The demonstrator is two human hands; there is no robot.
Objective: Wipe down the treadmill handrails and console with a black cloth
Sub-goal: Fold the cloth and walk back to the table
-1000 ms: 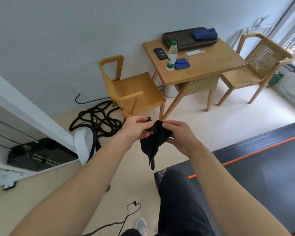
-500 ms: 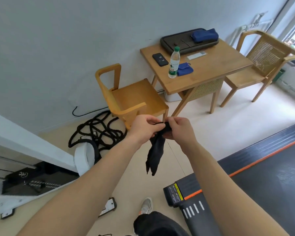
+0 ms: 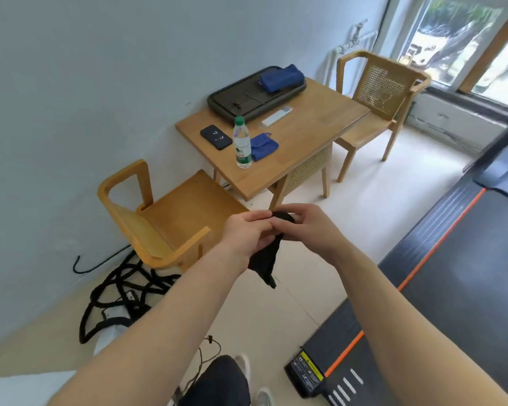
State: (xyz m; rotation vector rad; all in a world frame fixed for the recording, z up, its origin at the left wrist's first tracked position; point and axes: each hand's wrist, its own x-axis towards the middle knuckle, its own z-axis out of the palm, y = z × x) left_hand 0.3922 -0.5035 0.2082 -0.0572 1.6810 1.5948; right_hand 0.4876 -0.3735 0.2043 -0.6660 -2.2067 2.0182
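- Two bare hands meet in front of the body, left hand (image 3: 247, 232) and right hand (image 3: 308, 230), fingertips close together over one cloth (image 3: 266, 259).
- Cloth: black and bunched. Its top is caught between the two hands, and the rest hangs below the left hand as a narrow tail, off the floor.
- Left hand: fingers curled round the upper part of the cloth, back of the hand toward the camera.
- Right hand: thumb and fingers pinch the top of the bunch, just right of the left hand.
- Treadmill (image 3: 467, 273): right of and below the right hand, well apart from it. It has a dark belt, an orange stripe along the side and a yellow label at the near corner.
- Chair (image 3: 170, 218): wood, just beyond and left of the left hand.
- Table (image 3: 305, 133): wood, beyond both hands.
- On the table, from nearest the hands to farthest:
  - bottle (image 3: 242, 143), upright with a green cap
  - blue rag (image 3: 264, 146), just beside the bottle
  - phone (image 3: 216, 137)
  - white remote (image 3: 277, 116)
  - dark tray (image 3: 235, 102) with a blue pouch (image 3: 280, 77) lying in it
- Cane chair (image 3: 381, 92): past the table, beyond and right of the right hand.
- Rope (image 3: 123, 291): a black heap on the floor, left of the left forearm.
- Shoe (image 3: 264, 397): white, at the bottom edge, below the hands.
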